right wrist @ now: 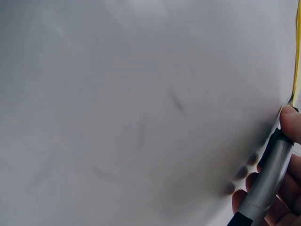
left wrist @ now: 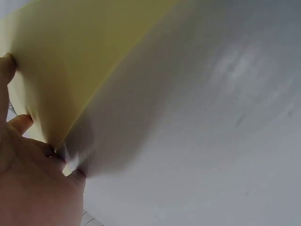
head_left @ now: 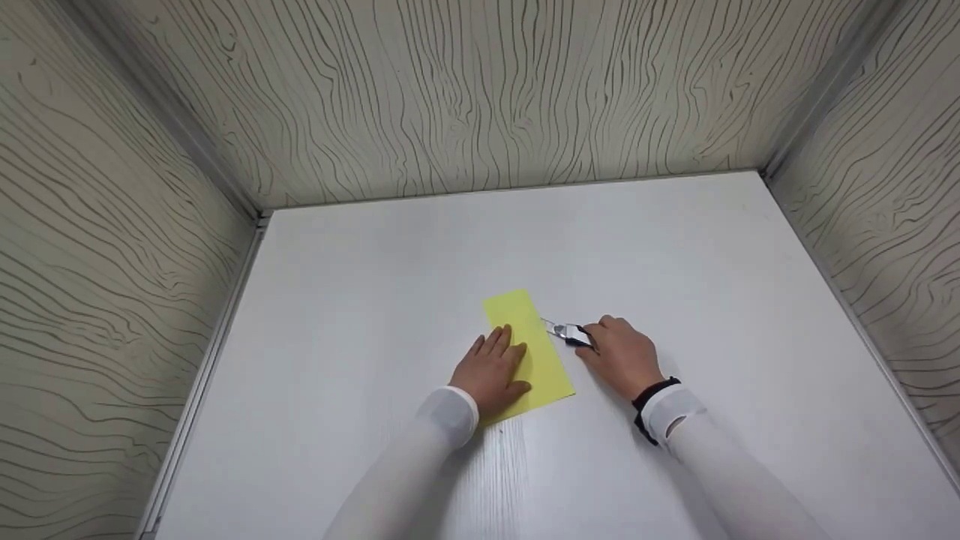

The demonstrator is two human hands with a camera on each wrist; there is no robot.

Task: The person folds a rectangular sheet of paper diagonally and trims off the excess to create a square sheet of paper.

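A narrow rectangular sheet of yellow paper (head_left: pixel 534 356) lies tilted on the white table. My left hand (head_left: pixel 491 371) rests on its left part, fingers spread and pressing it down; the left wrist view shows the fingertips along the long edge of the paper (left wrist: pixel 89 42). In my right hand (head_left: pixel 622 356) I grip a silver and black utility knife (head_left: pixel 571 334), its tip right at the paper's right long edge. The right wrist view shows the knife's grey handle (right wrist: pixel 268 181) held between thumb and curled fingers, while the blade end is mostly hidden there.
The white tabletop (head_left: pixel 375 300) spreads around both hands, with faint grain marks near the front. Wood-patterned panels (head_left: pixel 480 97) stand at the back and on both sides, joined by grey metal strips. A black band (head_left: pixel 654 390) circles the right wrist.
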